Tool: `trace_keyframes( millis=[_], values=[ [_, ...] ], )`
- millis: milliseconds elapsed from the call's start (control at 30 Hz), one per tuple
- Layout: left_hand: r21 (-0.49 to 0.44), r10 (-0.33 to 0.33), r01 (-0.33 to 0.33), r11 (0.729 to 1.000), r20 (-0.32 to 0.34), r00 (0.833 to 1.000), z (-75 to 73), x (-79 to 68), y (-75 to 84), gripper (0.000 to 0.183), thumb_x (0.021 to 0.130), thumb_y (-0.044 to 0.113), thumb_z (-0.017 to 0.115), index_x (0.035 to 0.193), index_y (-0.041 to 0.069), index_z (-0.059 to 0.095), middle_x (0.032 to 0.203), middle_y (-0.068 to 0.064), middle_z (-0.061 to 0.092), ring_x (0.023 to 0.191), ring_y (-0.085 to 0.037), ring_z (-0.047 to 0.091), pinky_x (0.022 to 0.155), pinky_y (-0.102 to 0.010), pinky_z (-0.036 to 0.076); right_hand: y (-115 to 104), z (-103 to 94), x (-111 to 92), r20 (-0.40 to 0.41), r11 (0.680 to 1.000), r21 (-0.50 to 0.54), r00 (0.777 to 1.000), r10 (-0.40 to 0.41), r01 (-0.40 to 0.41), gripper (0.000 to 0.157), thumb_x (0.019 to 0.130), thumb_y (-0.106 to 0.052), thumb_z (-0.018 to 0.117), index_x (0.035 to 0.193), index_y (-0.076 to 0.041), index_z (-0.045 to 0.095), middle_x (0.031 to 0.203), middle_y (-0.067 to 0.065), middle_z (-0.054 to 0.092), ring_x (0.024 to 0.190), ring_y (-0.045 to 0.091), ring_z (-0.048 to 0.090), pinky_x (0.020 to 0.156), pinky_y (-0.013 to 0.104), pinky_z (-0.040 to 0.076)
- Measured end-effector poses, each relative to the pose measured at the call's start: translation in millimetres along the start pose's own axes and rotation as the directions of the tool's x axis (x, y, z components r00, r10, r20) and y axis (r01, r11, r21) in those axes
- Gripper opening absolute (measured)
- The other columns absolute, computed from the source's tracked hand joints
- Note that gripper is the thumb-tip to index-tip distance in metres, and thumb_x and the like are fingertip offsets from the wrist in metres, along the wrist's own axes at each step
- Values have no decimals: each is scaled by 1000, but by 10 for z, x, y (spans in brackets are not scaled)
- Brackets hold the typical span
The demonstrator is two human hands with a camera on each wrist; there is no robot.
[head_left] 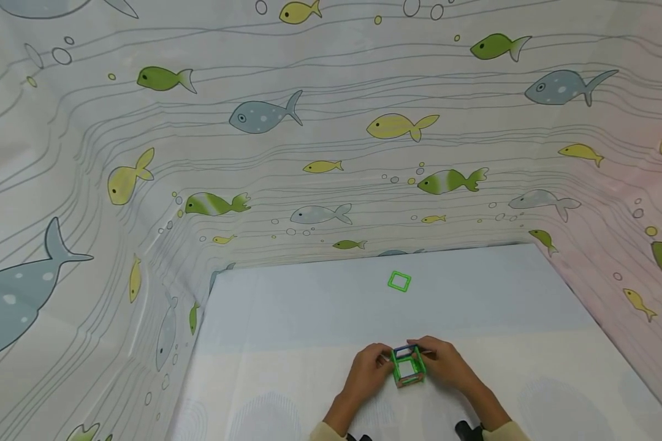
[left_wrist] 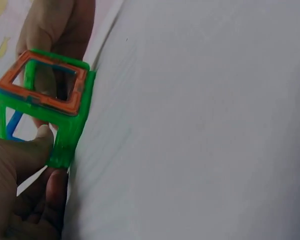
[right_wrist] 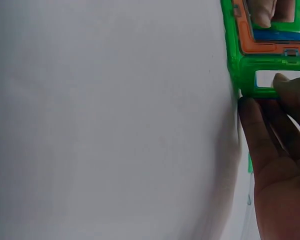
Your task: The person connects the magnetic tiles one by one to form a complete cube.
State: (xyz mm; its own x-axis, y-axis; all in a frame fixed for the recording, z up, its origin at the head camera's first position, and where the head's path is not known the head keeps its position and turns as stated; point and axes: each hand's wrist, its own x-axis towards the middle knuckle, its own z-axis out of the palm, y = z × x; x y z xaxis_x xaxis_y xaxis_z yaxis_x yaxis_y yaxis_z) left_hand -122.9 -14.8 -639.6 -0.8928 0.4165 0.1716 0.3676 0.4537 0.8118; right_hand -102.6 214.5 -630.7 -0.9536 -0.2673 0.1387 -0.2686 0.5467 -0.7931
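Note:
A small box of hollow square magnetic tiles [head_left: 410, 381] stands between my two hands on the pale table cover. Its frames are green, with an orange tile [left_wrist: 65, 106] on one face and a blue edge on another. My left hand [head_left: 368, 369] pinches the box's left side, thumb against a green tile [left_wrist: 65, 145] and fingers at its lower edge. From the opposite side my right hand [head_left: 445, 362] grips the box; in the right wrist view its thumb and fingers [right_wrist: 255, 125] meet a green side. Part of each hand is hidden behind the frames.
A loose green square tile [head_left: 397, 288] lies farther back on the table cover [head_left: 287, 312]. Fish-patterned cloth [head_left: 358, 79] rises behind the table and along both sides. Black devices [head_left: 469, 430] are strapped at the wrists.

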Motion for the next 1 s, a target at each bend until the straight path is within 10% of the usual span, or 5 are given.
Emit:
trace_keyframes(
  millis=[500,1000],
  values=[
    [247,-42,50,968,-36,998,84,128,96,15,81,3,75,95,10,75,81,5,63,72,1,54,62,-17,45,1,34,32,-1,999,-1,999,-50,50,31,95,-10,66,126,-5,67,113,6,71,101,15,70,80,24,58],
    [290,-38,53,955,-55,998,131,125,135,14,79,6,78,92,10,75,78,5,59,69,-1,51,61,-18,44,71,-71,76,55,986,15,985,-166,165,34,93,-7,68,126,-2,66,115,9,71,103,10,68,81,26,58]
  ],
)
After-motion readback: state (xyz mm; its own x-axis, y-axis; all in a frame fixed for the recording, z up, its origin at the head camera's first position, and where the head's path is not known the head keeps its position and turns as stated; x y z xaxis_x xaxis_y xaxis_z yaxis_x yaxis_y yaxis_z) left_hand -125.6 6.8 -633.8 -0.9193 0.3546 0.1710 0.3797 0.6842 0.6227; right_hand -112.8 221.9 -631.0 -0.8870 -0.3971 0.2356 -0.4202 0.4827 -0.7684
